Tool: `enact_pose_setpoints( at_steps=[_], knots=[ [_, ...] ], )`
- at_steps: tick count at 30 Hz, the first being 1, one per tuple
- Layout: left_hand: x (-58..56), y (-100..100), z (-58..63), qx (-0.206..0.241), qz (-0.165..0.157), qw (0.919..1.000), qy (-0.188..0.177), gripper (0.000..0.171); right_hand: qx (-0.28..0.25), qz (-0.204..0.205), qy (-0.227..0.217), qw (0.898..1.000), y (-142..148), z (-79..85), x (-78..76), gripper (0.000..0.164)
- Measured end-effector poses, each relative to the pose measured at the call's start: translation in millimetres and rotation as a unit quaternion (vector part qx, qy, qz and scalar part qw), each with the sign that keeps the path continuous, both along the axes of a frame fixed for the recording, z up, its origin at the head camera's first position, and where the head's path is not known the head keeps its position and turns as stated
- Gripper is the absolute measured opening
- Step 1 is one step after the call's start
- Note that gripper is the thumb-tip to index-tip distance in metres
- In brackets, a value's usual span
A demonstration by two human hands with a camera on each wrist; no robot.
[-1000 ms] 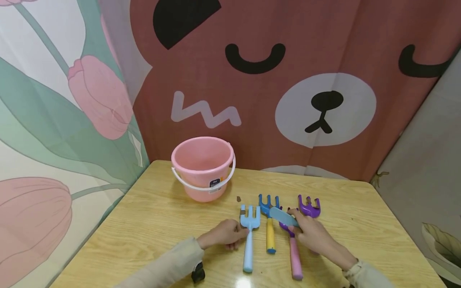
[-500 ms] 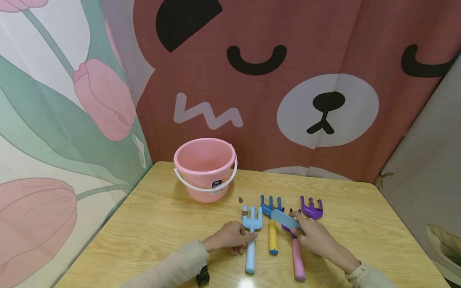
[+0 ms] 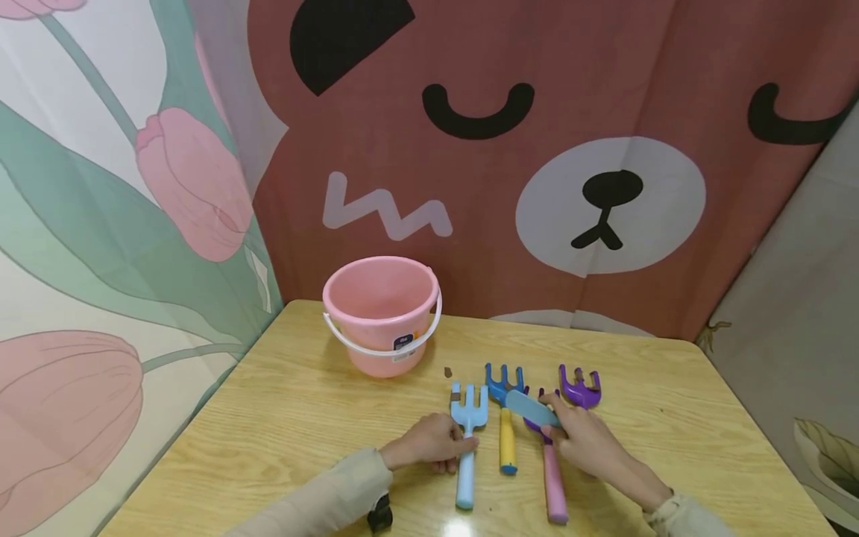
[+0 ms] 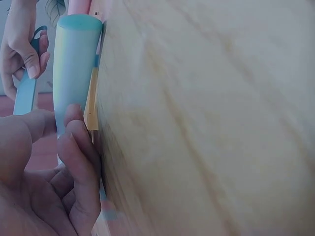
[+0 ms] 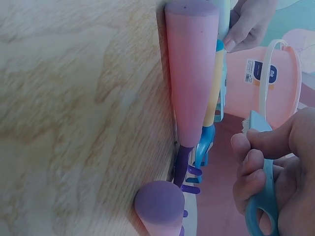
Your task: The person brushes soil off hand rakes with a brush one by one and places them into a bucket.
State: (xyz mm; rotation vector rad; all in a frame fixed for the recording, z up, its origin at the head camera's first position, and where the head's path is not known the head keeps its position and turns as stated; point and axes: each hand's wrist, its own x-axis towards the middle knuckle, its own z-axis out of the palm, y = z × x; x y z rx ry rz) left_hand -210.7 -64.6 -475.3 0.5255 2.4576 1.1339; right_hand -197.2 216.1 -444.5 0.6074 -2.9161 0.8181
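Observation:
My left hand (image 3: 429,440) pinches the handle of a light blue toy rake (image 3: 467,477), thumb on one side and fingers on the other in the left wrist view. A brown smear marks one tine of this rake. In my right hand (image 3: 590,441) is a light blue brush (image 3: 529,408) with a loop handle; its pale bristles (image 5: 245,125) show in the right wrist view. The brush overlaps a blue rake with a yellow handle (image 3: 508,444) and a purple rake with a pink handle (image 3: 554,485). Another purple rake (image 3: 581,388) lies behind my right hand, its handle mostly hidden in the head view.
A pink bucket (image 3: 382,358) with a white handle stands at the back left of the wooden table (image 3: 282,418). A small brown crumb (image 3: 448,372) lies near it. Brown bits stick to the far purple rake's tines. A printed curtain (image 3: 470,186) hangs behind.
My left hand has shifted slightly right, its thumb coming across the light blue rake's handle. The right hand keeps the brush in nearly the same place.

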Motion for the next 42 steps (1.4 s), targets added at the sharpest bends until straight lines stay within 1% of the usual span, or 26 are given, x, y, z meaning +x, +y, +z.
enact_pose_setpoints(
  at_steps=[6,9,14,18,21,27,34,42],
  knots=[
    [-1.3,-0.2,1.4,0.001,-0.001,1.0,-0.008,0.036,0.0,-0.001,0.013,1.0,1.5,-0.8,1.1,0.04],
    [-1.1,-0.8,3.0,0.001,-0.005,0.9999,-0.011,0.038,0.005,-0.003,0.028,1.0,2.1,-2.4,2.4,0.039],
    [-0.9,-1.9,6.5,0.001,-0.004,0.9999,-0.009,0.038,0.014,-0.008,0.042,0.999,1.9,-2.9,2.9,0.039],
    [-0.8,-4.2,9.9,0.01,0.008,0.9999,-0.009,0.038,0.019,-0.008,0.037,0.999,0.7,-2.3,2.3,0.039],
    [-0.2,-6.1,11.9,0.02,0.021,0.9995,-0.015,0.036,0.023,-0.009,0.034,0.999,-0.4,-2.9,2.5,0.037],
    [-0.3,-7.8,13.3,0.018,0.049,0.9983,-0.028,0.03,0.021,-0.012,0.021,0.999,-1.9,-3.3,3.5,0.036],
    [-3.6,-9.7,9.0,0.015,0.052,0.9984,-0.019,0.03,0.011,-0.003,0.018,1.0,-2.1,-4.3,1.1,0.039],
    [-0.8,-12.2,11.3,-0.001,0.036,0.9992,0.019,0.041,0.021,-0.008,0.016,1.0,-3.9,-6.5,0.9,0.04]
  ],
)
